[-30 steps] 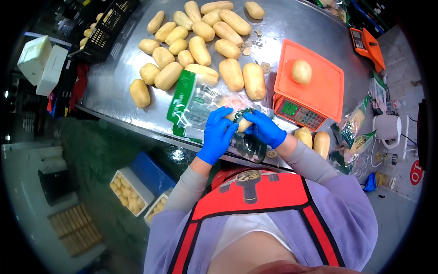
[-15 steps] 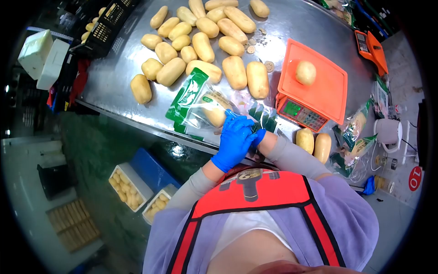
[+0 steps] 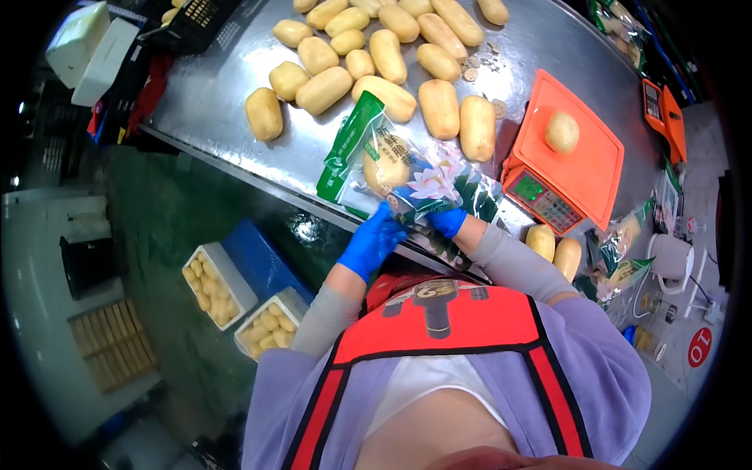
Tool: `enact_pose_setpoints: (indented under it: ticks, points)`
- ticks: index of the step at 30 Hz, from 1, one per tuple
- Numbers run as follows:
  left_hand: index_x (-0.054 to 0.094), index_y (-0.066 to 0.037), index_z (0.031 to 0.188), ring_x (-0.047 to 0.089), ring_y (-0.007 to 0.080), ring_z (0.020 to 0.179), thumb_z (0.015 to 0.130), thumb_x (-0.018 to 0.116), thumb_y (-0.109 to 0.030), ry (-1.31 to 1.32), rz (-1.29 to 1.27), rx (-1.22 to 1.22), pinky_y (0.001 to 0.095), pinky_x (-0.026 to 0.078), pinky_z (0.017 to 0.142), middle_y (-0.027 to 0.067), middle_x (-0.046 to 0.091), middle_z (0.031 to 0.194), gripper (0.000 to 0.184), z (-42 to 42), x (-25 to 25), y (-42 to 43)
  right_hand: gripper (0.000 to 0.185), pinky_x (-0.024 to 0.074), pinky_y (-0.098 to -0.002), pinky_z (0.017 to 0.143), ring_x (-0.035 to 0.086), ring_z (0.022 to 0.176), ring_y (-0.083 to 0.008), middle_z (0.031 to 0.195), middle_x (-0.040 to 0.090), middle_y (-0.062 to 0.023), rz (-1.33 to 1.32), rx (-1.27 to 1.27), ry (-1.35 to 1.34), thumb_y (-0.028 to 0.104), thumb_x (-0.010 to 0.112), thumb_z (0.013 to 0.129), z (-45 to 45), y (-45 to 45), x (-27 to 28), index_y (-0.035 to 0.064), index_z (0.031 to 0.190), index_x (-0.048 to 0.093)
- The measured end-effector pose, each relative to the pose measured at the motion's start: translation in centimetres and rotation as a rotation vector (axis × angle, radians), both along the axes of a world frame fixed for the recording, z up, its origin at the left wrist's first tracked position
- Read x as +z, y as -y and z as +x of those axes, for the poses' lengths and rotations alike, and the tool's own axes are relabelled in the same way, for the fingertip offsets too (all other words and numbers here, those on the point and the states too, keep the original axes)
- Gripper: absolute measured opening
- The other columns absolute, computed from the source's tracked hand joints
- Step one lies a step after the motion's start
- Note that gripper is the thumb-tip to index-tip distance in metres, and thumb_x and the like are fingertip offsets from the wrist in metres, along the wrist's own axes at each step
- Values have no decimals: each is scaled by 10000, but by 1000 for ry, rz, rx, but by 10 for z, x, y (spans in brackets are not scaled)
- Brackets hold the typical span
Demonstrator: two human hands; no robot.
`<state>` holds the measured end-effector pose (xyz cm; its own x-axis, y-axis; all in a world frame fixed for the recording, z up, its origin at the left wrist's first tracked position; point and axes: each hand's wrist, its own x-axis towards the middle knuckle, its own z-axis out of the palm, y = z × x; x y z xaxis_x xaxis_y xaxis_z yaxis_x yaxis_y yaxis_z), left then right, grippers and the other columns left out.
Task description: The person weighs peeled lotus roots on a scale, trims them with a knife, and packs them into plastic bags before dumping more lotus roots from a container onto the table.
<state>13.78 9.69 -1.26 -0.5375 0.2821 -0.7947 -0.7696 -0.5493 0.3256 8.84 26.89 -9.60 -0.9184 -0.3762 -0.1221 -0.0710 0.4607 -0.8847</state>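
A clear plastic bag (image 3: pixel 352 160) with a green end band and a printed lotus flower lies at the table's near edge, with a piece of lotus root (image 3: pixel 385 166) inside. My left hand (image 3: pixel 373 240), in a blue glove, pinches the bag's near edge. My right hand (image 3: pixel 446 222), also gloved in blue, reaches into the bag; blue fingers show through the plastic at the root's right end, partly hidden by the print. Beside the bag, an orange scale (image 3: pixel 576 168) with a lit green display carries one lotus root (image 3: pixel 562 132).
Several loose lotus roots (image 3: pixel 324 90) lie on the metal table (image 3: pixel 219 129). Two more roots (image 3: pixel 567 258) and filled bags (image 3: pixel 619 243) lie right of me. White foam boxes of roots (image 3: pixel 243 286) stand below on the left; a black crate (image 3: pixel 192 27) is at the far left.
My left hand has moved off my right hand, down and left to the bag's near edge. The bag is spread wider, showing its flower print. The whole view has shifted.
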Motion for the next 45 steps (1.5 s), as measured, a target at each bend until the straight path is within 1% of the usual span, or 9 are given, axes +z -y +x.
enact_pose_setpoints:
  ticks: [2,8,9,11,13,23,32,38,45]
  points:
    - [531,-71,933,490,113,631,900,496,-303,-108,81,-66,223,410,560,29,545,780,237,-1,-5,-7,288,409,-360,872,538,964,-269,1055,561,-116,-365,-53,274,312,483,872,0,5,-15,155,1072,617]
    - [556,-93,1103,486,52,647,896,488,-212,-408,-271,-126,175,363,535,-16,592,843,249,-2,-22,-1,347,438,-363,847,552,986,-266,1028,576,-115,716,462,-518,302,437,869,-13,11,49,176,1181,521]
    - [561,-46,1090,520,91,681,879,500,-191,-423,-244,-143,215,411,580,24,601,847,263,-3,-24,0,383,416,-399,869,522,1030,-285,1089,555,-113,129,265,-224,345,426,862,-13,19,12,141,1169,529]
    - [536,-30,1125,520,97,705,878,487,-169,-603,-432,-381,234,422,595,29,593,883,288,2,-34,0,458,397,-388,916,473,1122,-262,1193,515,-123,653,579,-19,349,435,848,-29,34,128,87,1220,491]
    - [509,4,1150,538,126,724,872,484,-119,-673,-562,-645,280,454,646,57,585,871,305,-1,-19,0,437,435,-338,865,536,1015,-240,1143,539,-167,520,400,-505,247,487,832,-15,32,22,66,1229,475]
    - [524,-21,907,550,125,660,891,481,-124,-508,-469,-244,261,466,613,51,559,796,113,4,-38,8,299,464,-364,797,600,875,-283,953,615,-160,587,636,-248,257,511,816,-56,40,93,64,1023,610]
    - [522,-64,868,534,99,570,879,490,-165,-452,-507,-245,223,399,511,24,564,676,106,1,-34,14,383,469,-309,778,579,882,-176,1008,580,-93,-303,-825,-368,170,633,816,18,-132,133,52,1164,526]
    - [529,-40,938,539,116,605,854,481,-132,-497,-548,-255,226,431,565,48,572,743,134,3,-33,13,570,421,-362,911,527,1049,-280,1148,540,-162,510,-850,-782,282,692,753,-33,-199,123,29,1218,481]
    - [521,-41,904,538,113,600,861,480,-109,-505,-526,-209,228,430,549,44,563,740,90,2,-33,10,504,523,-313,732,572,1043,-268,1178,545,-122,-1193,-629,222,428,372,933,-5,-173,165,54,1268,424]
